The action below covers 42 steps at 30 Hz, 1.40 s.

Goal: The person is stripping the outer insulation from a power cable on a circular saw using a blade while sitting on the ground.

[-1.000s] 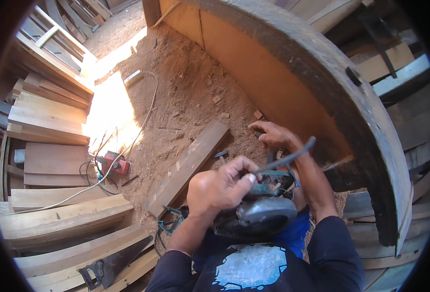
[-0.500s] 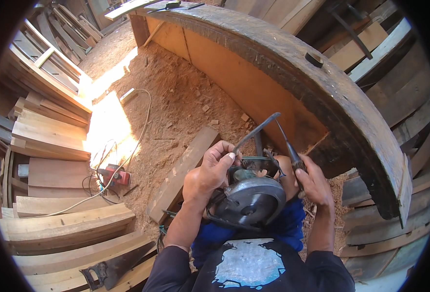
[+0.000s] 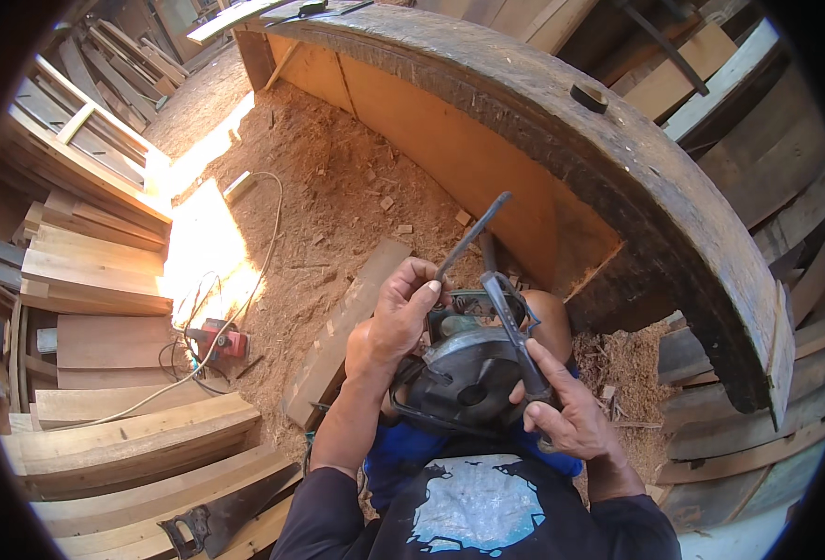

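Observation:
My left hand (image 3: 401, 313) pinches a dark cord (image 3: 468, 238) between thumb and fingers, its free end sticking up and away from me. In my right hand (image 3: 571, 411) is a chisel (image 3: 508, 313), gripped by its dark handle, its flat metal blade pointing up and left. A circular saw (image 3: 473, 387) rests on my lap below both hands, its round blade and guard facing up. The chisel's blade passes over the saw's right side in this view; I cannot tell whether they touch.
A large curved wooden piece (image 3: 562, 112) arches from far left to near right, with a black ring (image 3: 590, 97) on it. A wooden beam (image 3: 342, 331) lies on sawdust. Left are stacked boards (image 3: 104, 327), a red power tool (image 3: 221, 341) with a cable, and a handsaw (image 3: 212, 527).
My right hand has moved nearer to me and left, turning the chisel so its broad face shows. The cord's free end has shifted left and away from the chisel's tip.

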Tool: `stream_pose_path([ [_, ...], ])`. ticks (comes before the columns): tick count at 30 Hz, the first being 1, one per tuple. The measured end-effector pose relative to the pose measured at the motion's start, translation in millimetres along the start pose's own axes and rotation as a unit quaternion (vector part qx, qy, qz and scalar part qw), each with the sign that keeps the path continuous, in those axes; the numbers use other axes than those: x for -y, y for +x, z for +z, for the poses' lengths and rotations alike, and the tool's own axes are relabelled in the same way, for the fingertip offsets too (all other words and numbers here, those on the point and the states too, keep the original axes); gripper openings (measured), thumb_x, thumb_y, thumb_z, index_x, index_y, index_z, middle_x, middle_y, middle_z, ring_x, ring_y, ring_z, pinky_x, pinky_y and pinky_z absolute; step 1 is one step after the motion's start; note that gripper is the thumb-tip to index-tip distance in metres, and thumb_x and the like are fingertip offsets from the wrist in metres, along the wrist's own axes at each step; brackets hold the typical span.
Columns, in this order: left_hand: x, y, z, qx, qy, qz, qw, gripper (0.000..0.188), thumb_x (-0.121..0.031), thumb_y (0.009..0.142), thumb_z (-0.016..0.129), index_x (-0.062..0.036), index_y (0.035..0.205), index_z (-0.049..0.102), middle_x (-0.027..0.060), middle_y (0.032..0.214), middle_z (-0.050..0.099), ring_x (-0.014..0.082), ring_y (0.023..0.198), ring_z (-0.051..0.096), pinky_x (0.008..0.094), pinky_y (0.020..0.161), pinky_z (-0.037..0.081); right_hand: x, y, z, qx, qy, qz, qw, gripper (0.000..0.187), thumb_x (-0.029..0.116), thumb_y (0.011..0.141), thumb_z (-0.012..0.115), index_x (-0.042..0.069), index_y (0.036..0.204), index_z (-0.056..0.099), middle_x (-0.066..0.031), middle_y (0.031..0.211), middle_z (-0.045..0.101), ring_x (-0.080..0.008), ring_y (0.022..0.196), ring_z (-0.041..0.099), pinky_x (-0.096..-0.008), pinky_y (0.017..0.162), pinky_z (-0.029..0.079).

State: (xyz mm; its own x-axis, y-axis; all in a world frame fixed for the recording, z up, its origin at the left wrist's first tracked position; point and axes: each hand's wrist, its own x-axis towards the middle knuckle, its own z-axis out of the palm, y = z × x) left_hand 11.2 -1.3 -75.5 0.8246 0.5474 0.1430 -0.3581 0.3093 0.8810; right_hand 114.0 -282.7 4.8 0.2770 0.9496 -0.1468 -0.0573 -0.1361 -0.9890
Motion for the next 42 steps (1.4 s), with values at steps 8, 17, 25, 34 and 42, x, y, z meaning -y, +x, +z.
stream_pose_path([
  [8, -3, -5, 3, -0.001, 0.017, 0.021, 1.000, 0.010, -0.004, 0.098, 0.058, -0.0038, 0.108, 0.059, 0.0035, 0.096, 0.066, 0.0093, 0.086, 0.062, 0.0265, 0.081, 0.053, 25, 16, 12, 0.036, -0.155, -0.007, 0.987, 0.063, 0.004, 0.099, 0.049, 0.000, 0.159, 0.026, -0.0243, 0.138, 0.056, -0.0221, 0.088, 0.064, -0.0331, 0.080, 0.055],
  [17, -7, -8, 9, -0.018, 0.019, 0.013, 1.000, 0.009, -0.003, 0.098, 0.058, -0.0016, 0.106, 0.057, 0.0035, 0.095, 0.066, 0.0076, 0.086, 0.061, 0.0251, 0.082, 0.052, 32, 20, 13, 0.033, -0.242, -0.023, 0.969, 0.065, 0.003, 0.095, 0.053, -0.002, 0.156, 0.032, -0.0305, 0.125, 0.062, -0.0415, 0.108, 0.065, -0.0425, 0.098, 0.049],
  [25, -6, -10, 4, -0.023, 0.006, -0.002, 1.000, 0.010, -0.002, 0.096, 0.058, -0.0015, 0.106, 0.058, 0.0039, 0.095, 0.066, 0.0072, 0.086, 0.061, 0.0243, 0.081, 0.051, 38, 24, 15, 0.034, -0.259, -0.027, 0.965, 0.063, 0.002, 0.094, 0.053, -0.002, 0.155, 0.034, -0.0331, 0.132, 0.058, -0.0463, 0.125, 0.057, -0.0441, 0.107, 0.043],
  [34, -3, -12, 3, 0.005, -0.034, 0.012, 0.999, 0.010, 0.001, 0.096, 0.057, -0.0017, 0.105, 0.058, 0.0038, 0.099, 0.064, 0.0067, 0.089, 0.060, 0.0231, 0.082, 0.051, 34, 20, 21, 0.032, -0.225, -0.016, 0.974, 0.063, 0.002, 0.096, 0.052, -0.002, 0.155, 0.032, -0.0303, 0.128, 0.062, -0.0359, 0.100, 0.067, -0.0394, 0.095, 0.051],
  [42, -4, -14, 6, 0.008, 0.004, 0.044, 0.999, 0.006, 0.002, 0.097, 0.056, -0.0025, 0.102, 0.058, 0.0038, 0.099, 0.064, 0.0070, 0.091, 0.060, 0.0239, 0.083, 0.051, 29, 16, 28, 0.025, -0.183, 0.008, 0.983, 0.067, 0.000, 0.097, 0.051, 0.004, 0.159, 0.028, -0.0185, 0.112, 0.068, -0.0160, 0.070, 0.060, -0.0320, 0.074, 0.055],
])
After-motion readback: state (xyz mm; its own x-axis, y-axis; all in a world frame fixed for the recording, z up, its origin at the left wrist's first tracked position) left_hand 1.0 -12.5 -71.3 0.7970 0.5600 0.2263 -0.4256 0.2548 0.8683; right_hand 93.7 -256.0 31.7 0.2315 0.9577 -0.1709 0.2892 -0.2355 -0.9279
